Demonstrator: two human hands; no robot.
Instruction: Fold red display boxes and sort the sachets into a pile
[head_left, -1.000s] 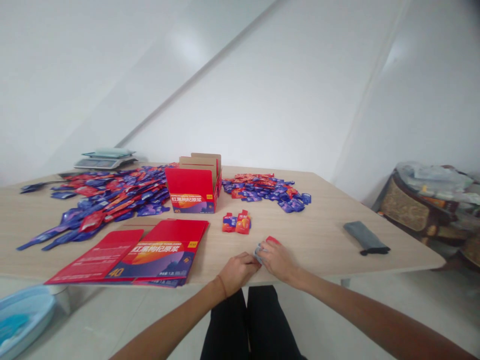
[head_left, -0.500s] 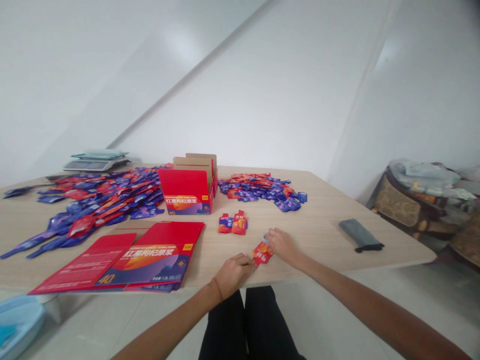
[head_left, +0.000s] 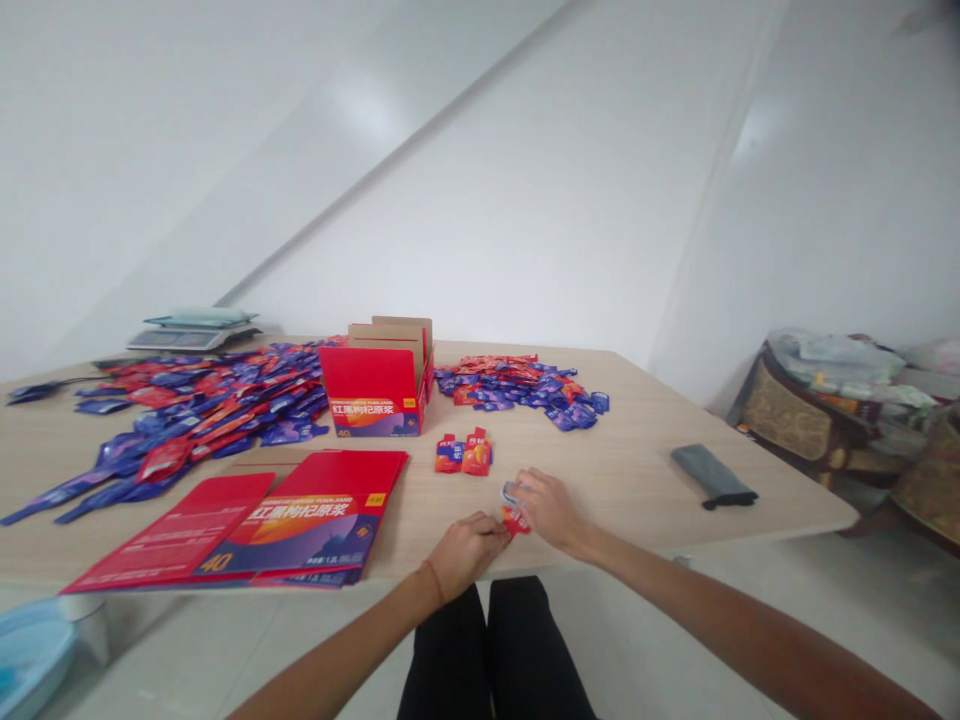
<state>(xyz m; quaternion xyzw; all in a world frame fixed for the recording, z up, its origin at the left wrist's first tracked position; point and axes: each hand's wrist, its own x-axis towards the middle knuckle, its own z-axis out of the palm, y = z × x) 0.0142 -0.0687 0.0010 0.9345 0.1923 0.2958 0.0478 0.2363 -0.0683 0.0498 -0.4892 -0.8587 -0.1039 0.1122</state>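
Both my hands meet over a small red sachet point(head_left: 513, 514) near the front edge of the wooden table point(head_left: 645, 480). My left hand point(head_left: 466, 548) pinches its lower end. My right hand point(head_left: 546, 506) grips its upper end with curled fingers. Two more red and blue sachets point(head_left: 464, 455) stand together just behind my hands. An open red carton point(head_left: 376, 392) stands further back, with a stack of flat red cartons point(head_left: 262, 518) lying to its front left.
A big heap of blue and red sachets point(head_left: 187, 410) covers the table's left. A smaller heap point(head_left: 525, 385) lies behind right of the carton. A scale point(head_left: 193, 330) sits far left, a grey pouch point(head_left: 711, 476) at right. Cluttered furniture point(head_left: 840, 410) stands beyond.
My right hand drew the sachet out away from my left hand, then came back toward it. Both hands now hold the sachet close together.
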